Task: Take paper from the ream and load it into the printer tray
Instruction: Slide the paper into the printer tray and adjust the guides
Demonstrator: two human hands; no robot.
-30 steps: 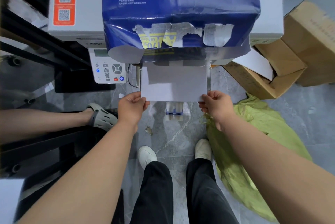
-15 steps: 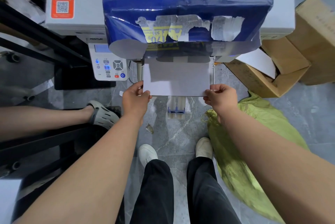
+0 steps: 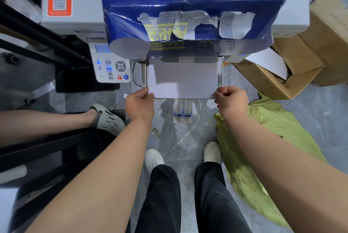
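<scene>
A blue ream wrapper [image 3: 194,4], torn open at its near end, lies on top of the white printer [image 3: 82,6]. Below it a stack of white paper [image 3: 183,80] lies flat in the pulled-out printer tray [image 3: 183,112]. My left hand [image 3: 139,103] pinches the stack's near left corner. My right hand [image 3: 231,100] pinches the near right corner. The far end of the paper is hidden under the ream's flap. The tray's blue length guide shows just beyond the paper's near edge.
The printer's control panel [image 3: 111,63] sits left of the tray. Open cardboard boxes [image 3: 282,68] stand at the right and a green bag [image 3: 263,148] lies on the floor beside my right foot. Another person's leg and grey clog [image 3: 107,119] reach in from the left, over a black frame.
Both hands have pushed the paper stack away from me, deeper into the tray under the ream. Less of the sheet shows than before.
</scene>
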